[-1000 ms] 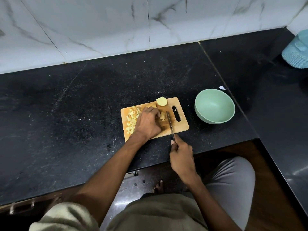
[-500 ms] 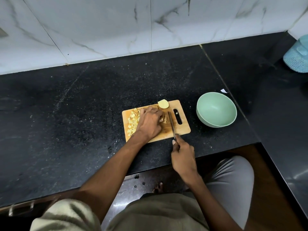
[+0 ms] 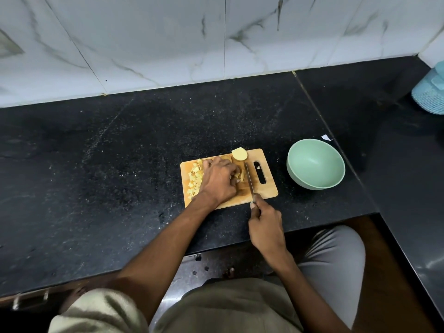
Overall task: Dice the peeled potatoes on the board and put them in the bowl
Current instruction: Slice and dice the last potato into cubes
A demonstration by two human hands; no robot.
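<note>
Potatoes were what we were working on, and they lay on the wooden board [image 3: 266, 188] in three lots: a heap of diced cubes [image 3: 195, 179] at its left end, a strip-cut piece [image 3: 241, 175] under our fingers near the middle, and an uncut half [image 3: 239, 154] at the far edge. Our left hand [image 3: 219, 181] lay knuckles-up over that middle piece, fingers curled down and pinning it to the wood. Our right hand [image 3: 265, 225] was closed round the handle of the knife [image 3: 249, 181], forefinger laid along the top, the blade running away from us just to the right of the left fingertips.

We judged ourselves midway through the dicing step, cross-cutting the held strips into cubes. The green bowl [image 3: 316, 164] stood just beside the board on the right with nothing in it, so the transfer had not begun. The next stroke would call for bringing the blade down close beside the tucked fingertips, and for walking the left hand back to feed fresh potato.
</note>
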